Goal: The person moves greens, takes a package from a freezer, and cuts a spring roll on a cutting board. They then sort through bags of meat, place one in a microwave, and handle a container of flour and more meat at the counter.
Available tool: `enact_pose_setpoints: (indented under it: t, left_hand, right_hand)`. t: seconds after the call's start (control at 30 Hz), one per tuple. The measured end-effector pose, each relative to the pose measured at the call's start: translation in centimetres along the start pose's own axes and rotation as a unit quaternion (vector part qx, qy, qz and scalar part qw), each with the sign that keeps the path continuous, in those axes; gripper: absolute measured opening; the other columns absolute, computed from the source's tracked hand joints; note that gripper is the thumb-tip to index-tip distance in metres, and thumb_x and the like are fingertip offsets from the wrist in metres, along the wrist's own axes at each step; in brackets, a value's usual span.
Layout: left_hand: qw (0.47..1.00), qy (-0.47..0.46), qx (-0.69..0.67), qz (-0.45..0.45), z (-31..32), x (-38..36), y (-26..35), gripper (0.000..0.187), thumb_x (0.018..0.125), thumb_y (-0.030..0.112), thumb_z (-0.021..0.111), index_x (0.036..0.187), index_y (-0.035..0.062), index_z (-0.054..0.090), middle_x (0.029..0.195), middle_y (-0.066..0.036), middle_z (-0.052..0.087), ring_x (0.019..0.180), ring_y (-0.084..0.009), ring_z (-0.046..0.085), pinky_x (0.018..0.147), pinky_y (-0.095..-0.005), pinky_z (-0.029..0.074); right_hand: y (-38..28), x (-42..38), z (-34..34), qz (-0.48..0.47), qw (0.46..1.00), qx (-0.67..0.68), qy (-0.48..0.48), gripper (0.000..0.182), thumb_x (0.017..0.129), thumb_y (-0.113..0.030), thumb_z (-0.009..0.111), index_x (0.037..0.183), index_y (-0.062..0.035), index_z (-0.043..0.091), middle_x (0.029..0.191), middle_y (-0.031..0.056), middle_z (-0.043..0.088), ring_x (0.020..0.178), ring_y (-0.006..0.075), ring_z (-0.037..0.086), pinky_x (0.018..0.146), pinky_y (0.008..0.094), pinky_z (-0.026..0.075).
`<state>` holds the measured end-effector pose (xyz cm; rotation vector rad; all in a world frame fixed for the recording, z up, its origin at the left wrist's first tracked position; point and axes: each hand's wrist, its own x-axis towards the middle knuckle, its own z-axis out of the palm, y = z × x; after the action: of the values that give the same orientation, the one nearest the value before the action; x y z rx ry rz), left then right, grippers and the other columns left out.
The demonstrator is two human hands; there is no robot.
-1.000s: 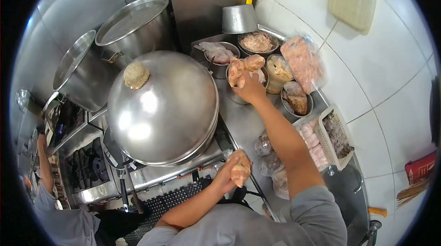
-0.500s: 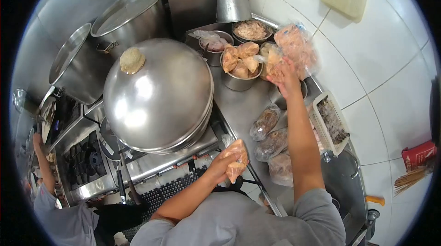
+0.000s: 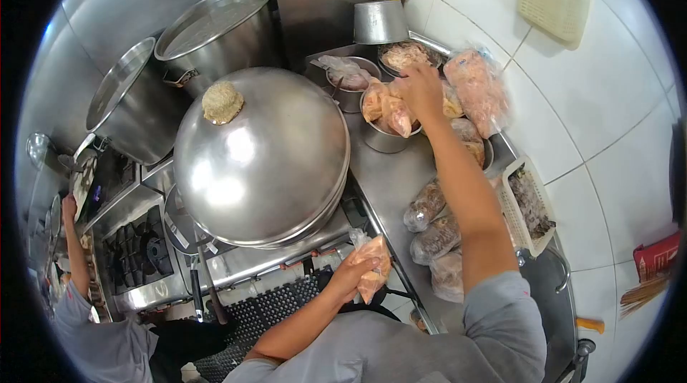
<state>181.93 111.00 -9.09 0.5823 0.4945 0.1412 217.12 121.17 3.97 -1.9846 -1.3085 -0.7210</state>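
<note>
My left hand (image 3: 352, 273) holds a clear plastic bag of pinkish food (image 3: 373, 270) near the counter's front edge. My right hand (image 3: 418, 87) reaches far back, over a steel bowl (image 3: 383, 136) heaped with similar tied bags (image 3: 390, 110). Its fingers rest on the top of that pile beside a second bowl of shredded meat (image 3: 402, 56). Whether the right hand grips a bag cannot be made out. A large bag of pink food (image 3: 478, 90) leans on the tiled wall just right of it.
A big domed steel lid (image 3: 261, 158) covers the wok on the stove at left. Two tall stockpots (image 3: 215, 29) stand behind. Three dark filled bags (image 3: 433, 229) lie on the counter by a white basket (image 3: 529, 204). Another person's arm (image 3: 75, 254) is at far left.
My right hand moved from the bags near the wall leftward and back onto the heaped bowl. The left hand has stayed put with its bag.
</note>
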Motion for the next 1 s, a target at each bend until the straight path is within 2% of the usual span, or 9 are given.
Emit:
enact_pose_setpoints:
  t: [0.1,0.13,0.27,0.37,0.57,0.63,0.7,0.83,1.0]
  left_hand:
    - [0.999,0.0,-0.001,-0.033,-0.5,0.0,-0.2,0.037,0.085,0.01,0.062,0.12,0.0041,0.049,0.101,-0.007,0.061,0.09,-0.016,0.061,0.076,-0.0301,0.052]
    - [0.999,-0.003,0.002,-0.047,-0.6,0.0,-0.3,0.037,0.085,0.01,0.062,0.119,0.004,0.05,0.101,-0.007,0.061,0.089,-0.0161,0.061,0.075,-0.0302,0.052]
    - [0.998,0.004,0.001,-0.062,-0.4,-0.4,0.0,0.037,0.084,0.01,0.063,0.118,0.0042,0.051,0.1,-0.007,0.061,0.087,-0.0162,0.062,0.073,-0.0299,0.053]
    - [0.997,0.006,-0.003,-0.073,-1.5,-0.9,-0.7,0.036,0.084,0.012,0.064,0.117,0.0044,0.051,0.099,-0.007,0.061,0.088,-0.0163,0.062,0.074,-0.0292,0.052]
    - [0.997,0.001,-0.024,-0.077,-2.1,-1.0,0.3,0.036,0.088,0.01,0.057,0.122,0.0023,0.046,0.104,-0.013,0.06,0.092,-0.0246,0.063,0.081,-0.0359,0.052]
    - [0.997,-0.005,-0.037,-0.07,-2.4,-0.5,0.2,0.036,0.088,0.011,0.057,0.122,0.0021,0.046,0.104,-0.013,0.06,0.093,-0.0254,0.062,0.081,-0.0367,0.052]
    - [0.997,-0.017,-0.047,-0.067,-1.7,-0.2,0.8,0.036,0.088,0.012,0.057,0.122,0.0019,0.046,0.105,-0.014,0.059,0.094,-0.0262,0.062,0.081,-0.0374,0.053]
    - [0.994,-0.032,-0.054,-0.093,-0.1,0.0,2.1,0.038,0.09,0.016,0.055,0.123,0.0004,0.044,0.11,-0.017,0.058,0.1,-0.0308,0.06,0.083,-0.0417,0.051]
    - [0.995,-0.043,-0.035,-0.08,0.8,0.2,1.5,0.041,0.091,0.018,0.052,0.126,0.0021,0.04,0.111,-0.018,0.056,0.103,-0.0306,0.058,0.086,-0.0421,0.05]
  right_hand:
    - [-0.8,2.5,3.0,-0.127,0.981,0.043,-0.141,0.031,0.073,-0.014,0.067,0.103,-0.0113,0.061,0.105,0.0087,0.057,0.102,0.0312,0.053,0.083,0.039,0.046]
    - [-1.8,3.1,4.4,-0.06,0.945,-0.046,-0.319,0.047,0.073,-0.016,0.067,0.118,-0.0135,0.055,0.116,0.012,0.054,0.106,0.0325,0.054,0.085,0.0395,0.046]
    - [-3.1,0.7,8.2,-0.097,0.884,-0.273,-0.367,0.064,0.067,-0.021,0.072,0.127,-0.0198,0.049,0.128,0.0221,0.042,0.107,0.0376,0.054,0.089,0.0443,0.044]
    - [-2.4,2.5,6.2,-0.076,0.876,-0.179,-0.442,0.072,0.063,-0.023,0.074,0.128,-0.0189,0.045,0.128,0.0201,0.044,0.107,0.0353,0.053,0.091,0.0429,0.043]
    - [3.6,3.1,5.6,0.032,0.963,0.248,-0.1,0.052,0.066,-0.024,0.074,0.11,-0.0062,0.052,0.112,0.0162,0.053,0.099,0.0282,0.057,0.082,0.0404,0.047]
    - [1.3,1.7,0.6,0.222,0.863,0.421,-0.17,0.046,0.076,-0.034,0.072,0.109,-0.0073,0.053,0.095,0.0042,0.062,0.086,0.016,0.06,0.069,0.0311,0.049]
    - [0.5,-0.4,-2.6,0.343,0.593,0.72,-0.112,0.044,0.084,-0.048,0.062,0.108,-0.0123,0.053,0.084,0.0005,0.063,0.074,0.0132,0.06,0.06,0.0272,0.048]
    - [3.8,-9.2,-1.9,0.385,0.356,0.85,-0.052,0.047,0.09,-0.048,0.051,0.117,-0.0104,0.052,0.111,0.0092,0.06,0.098,0.0208,0.059,0.076,0.0383,0.05]
    - [-0.5,-14.9,-9.5,0.402,0.418,0.813,-0.059,0.052,0.089,-0.039,0.053,0.127,-0.0056,0.045,0.122,0.0127,0.055,0.108,0.0265,0.056,0.089,0.0461,0.047]
